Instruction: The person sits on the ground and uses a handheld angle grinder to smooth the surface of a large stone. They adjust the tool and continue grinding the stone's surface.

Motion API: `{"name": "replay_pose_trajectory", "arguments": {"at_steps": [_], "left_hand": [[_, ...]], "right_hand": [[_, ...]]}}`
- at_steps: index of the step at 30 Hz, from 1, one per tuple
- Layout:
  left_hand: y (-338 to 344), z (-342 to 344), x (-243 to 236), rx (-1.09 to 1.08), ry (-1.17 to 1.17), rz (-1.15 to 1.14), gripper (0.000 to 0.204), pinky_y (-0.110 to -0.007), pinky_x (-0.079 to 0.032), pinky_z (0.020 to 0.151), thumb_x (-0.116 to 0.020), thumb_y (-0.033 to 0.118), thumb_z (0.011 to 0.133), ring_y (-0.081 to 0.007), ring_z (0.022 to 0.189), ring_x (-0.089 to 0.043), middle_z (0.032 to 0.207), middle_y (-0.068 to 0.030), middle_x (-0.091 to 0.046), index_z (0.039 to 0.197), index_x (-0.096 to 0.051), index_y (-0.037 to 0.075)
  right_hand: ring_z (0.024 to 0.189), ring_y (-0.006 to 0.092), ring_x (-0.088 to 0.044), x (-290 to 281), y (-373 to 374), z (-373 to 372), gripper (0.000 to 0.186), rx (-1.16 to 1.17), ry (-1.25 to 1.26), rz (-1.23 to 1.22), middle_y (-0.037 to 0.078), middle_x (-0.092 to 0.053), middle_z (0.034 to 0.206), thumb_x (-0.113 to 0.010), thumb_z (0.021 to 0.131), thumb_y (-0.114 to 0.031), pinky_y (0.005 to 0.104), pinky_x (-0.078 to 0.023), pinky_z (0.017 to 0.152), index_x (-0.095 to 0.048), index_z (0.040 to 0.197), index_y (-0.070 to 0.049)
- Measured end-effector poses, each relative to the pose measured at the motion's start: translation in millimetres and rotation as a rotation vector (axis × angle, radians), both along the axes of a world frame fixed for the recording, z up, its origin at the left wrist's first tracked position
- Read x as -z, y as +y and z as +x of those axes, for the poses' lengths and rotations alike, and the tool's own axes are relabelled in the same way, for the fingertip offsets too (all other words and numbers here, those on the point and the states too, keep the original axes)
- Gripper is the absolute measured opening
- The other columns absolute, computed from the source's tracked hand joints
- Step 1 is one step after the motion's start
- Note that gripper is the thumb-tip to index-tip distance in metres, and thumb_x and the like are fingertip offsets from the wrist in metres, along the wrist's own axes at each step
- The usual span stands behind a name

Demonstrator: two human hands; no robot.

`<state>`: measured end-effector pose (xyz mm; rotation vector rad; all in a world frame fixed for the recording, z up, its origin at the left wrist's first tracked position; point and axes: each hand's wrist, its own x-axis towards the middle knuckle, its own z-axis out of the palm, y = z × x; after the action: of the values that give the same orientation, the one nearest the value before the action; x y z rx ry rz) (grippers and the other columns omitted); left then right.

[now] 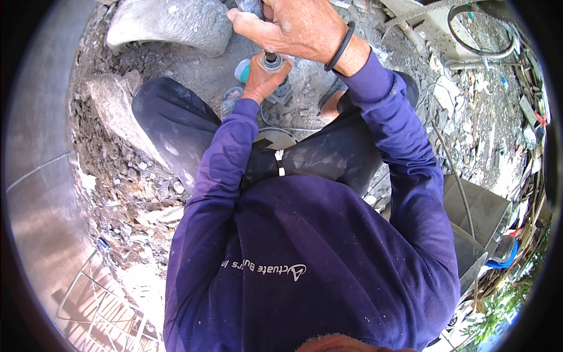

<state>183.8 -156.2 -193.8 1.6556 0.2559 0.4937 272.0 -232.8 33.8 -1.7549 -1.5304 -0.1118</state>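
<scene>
two hands on power tool point(271, 70) | upright, bit end up | left hand point(262, 79), right hand point(293, 26): grip closed round it

Rough grey rubble point(126, 193), matt dusty purple cloth sleeves point(220, 170), dull metal tool point(272, 61).

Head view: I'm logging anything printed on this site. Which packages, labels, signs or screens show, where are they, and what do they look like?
Shirt print: a line of white lettering with a small triangular emblem across the purple long-sleeved shirt, lower centre, seen upside down.
Packages, signs, screens: none can be made out among the rubble.
</scene>
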Motion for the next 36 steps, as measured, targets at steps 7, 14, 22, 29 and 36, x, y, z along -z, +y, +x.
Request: {"name": "replay_pose_trajectory", "arguments": {"at_steps": [7,14,22,29,36], "left_hand": [[-0.8,1.8,-1.4,0.028,0.030,0.006,0.019,-0.033,-0.055,0.081,-0.081,0.015,0.084,-0.0139,0.086,-0.071,0.090,-0.0070,-0.075,0.093,-0.072,0.001],[1.1,-0.6,-1.5,0.041,0.069,-0.009,0.014,-0.031,-0.054,0.081,-0.081,0.013,0.084,-0.0119,0.084,-0.069,0.087,-0.0045,-0.074,0.088,-0.072,0.002],[1.0,-1.9,-0.2,0.051,0.053,0.024,0.014,-0.031,-0.055,0.082,-0.080,0.012,0.085,-0.0129,0.084,-0.070,0.088,-0.0050,-0.075,0.091,-0.073,0.002],[0.4,-2.1,-1.5,0.033,0.010,0.068,0.014,-0.032,-0.054,0.083,-0.081,0.012,0.084,-0.0140,0.087,-0.070,0.093,-0.0069,-0.076,0.091,-0.073,0.002],[-6.0,-4.1,-5.6,0.014,0.034,-0.017,0.019,-0.034,-0.056,0.077,-0.080,0.015,0.082,-0.0140,0.080,-0.071,0.087,-0.0077,-0.076,0.090,-0.071,0.000]], "right_hand": [[0.084,0.0490,-0.063,5.4,-2.5,10.4,0.035,-0.071,-0.027,-0.075,0.027,-0.063,0.084,-0.066,0.086,-0.030,0.0535,-0.050,0.074,-0.059,0.089,0.004],[0.084,0.0486,-0.063,12.3,6.1,15.5,0.034,-0.097,-0.025,-0.052,0.027,-0.063,0.084,-0.067,0.085,-0.029,0.0528,-0.050,0.073,-0.058,0.089,0.003],[0.083,0.0479,-0.063,23.7,6.4,15.4,0.034,-0.059,-0.026,-0.006,0.027,-0.063,0.083,-0.067,0.085,-0.030,0.0520,-0.050,0.072,-0.056,0.086,0.002],[0.077,0.0481,-0.063,16.9,8.1,19.6,0.032,-0.129,0.028,-0.049,0.026,-0.062,0.078,-0.068,0.084,-0.029,0.0526,-0.049,0.067,-0.058,0.084,0.002],[0.079,0.0486,-0.061,21.7,0.8,12.3,0.031,-0.093,0.045,0.013,0.026,-0.060,0.080,-0.067,0.084,-0.027,0.0522,-0.048,0.068,-0.056,0.086,0.002]]}}
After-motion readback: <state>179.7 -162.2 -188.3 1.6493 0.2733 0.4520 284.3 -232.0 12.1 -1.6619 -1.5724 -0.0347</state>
